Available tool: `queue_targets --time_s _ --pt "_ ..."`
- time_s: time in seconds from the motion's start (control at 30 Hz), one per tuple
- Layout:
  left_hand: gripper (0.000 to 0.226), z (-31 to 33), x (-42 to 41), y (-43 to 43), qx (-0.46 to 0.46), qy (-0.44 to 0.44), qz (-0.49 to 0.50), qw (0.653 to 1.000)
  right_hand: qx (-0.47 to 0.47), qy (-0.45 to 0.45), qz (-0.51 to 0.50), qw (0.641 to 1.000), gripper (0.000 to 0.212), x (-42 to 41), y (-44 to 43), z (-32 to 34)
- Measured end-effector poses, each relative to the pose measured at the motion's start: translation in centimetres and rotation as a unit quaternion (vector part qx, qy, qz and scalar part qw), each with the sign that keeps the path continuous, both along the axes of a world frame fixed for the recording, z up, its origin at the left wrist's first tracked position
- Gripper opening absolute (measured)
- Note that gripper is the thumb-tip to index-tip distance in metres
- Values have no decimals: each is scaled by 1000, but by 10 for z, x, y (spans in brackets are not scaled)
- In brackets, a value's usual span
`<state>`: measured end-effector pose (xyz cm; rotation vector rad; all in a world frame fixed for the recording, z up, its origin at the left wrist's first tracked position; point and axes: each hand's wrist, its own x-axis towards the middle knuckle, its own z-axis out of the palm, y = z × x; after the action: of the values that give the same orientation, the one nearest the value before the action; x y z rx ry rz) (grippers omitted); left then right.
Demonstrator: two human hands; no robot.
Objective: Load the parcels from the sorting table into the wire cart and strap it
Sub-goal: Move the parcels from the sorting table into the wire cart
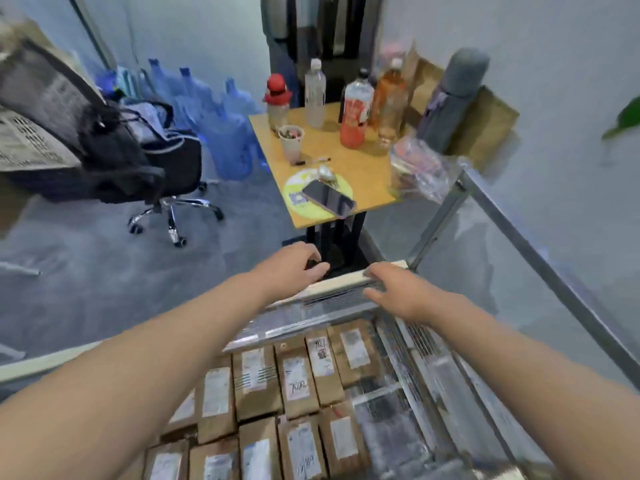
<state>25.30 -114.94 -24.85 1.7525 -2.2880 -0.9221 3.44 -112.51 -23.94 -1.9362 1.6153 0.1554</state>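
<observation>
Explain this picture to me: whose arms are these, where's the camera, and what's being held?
No robot here: these are a person's two bare arms, filmed by one wide-angle camera worn on the head, looking down. Below is the wire cart, packed with rows of brown labelled parcels. The right hand grips the pale rail at its far edge. The left hand curls beside it near something dark; whether it holds that, I cannot tell. Beyond stands a small table with bottles and a phone.

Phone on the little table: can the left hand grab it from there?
Probably, with a stretch: the phone lies at the near edge of the table, just beyond the left hand, nothing between them.
</observation>
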Motion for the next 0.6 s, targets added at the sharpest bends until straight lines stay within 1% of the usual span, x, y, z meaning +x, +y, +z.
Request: queue_targets --time_s 0.07,0.1,0.17,0.27,0.37,0.5,0.6 --pt "36 55 0 4 -49 7 -12 999 -35 19 8 999 47 -3 -1 53" --pt "35 91 -1 9 -81 17 -10 996 -69 17 4 997 46 -5 1 86" --pt "33 129 -4 15 -110 31 -6 993 -112 0 -10 994 43 -4 -2 122" --pt "35 179 -9 38 -150 16 -9 988 -182 -18 -26 983 42 -8 22 177" --pt "38 210 -19 64 -162 13 0 987 -214 -43 -39 975 43 -16 56 211" --pt "50 241 -50 101 -181 -23 -33 983 -238 -77 -79 965 41 -25 110 226" --pt "46 265 -70 123 -198 -15 -42 979 -252 -84 -80 961 43 -36 145 236"
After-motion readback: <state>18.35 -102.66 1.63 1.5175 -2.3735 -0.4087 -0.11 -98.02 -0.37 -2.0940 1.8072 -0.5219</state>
